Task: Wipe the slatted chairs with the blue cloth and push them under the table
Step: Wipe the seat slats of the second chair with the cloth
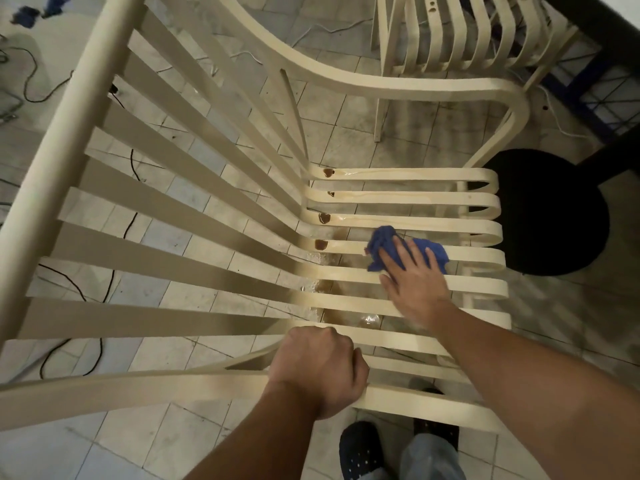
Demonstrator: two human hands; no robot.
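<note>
A cream slatted chair fills the view, its back slats running to the upper left and its seat slats to the right. Brown liquid sits in small puddles where the seat slats bend. My right hand presses the blue cloth flat onto the middle seat slats with straight fingers. My left hand grips the near armrest of the chair. A second slatted chair stands at the top right, beside the dark table edge.
The black round table base lies on the tiled floor just right of the seat. Cables trail over the tiles at left. Wet brown spill shows on the floor under the seat. My feet are at the bottom.
</note>
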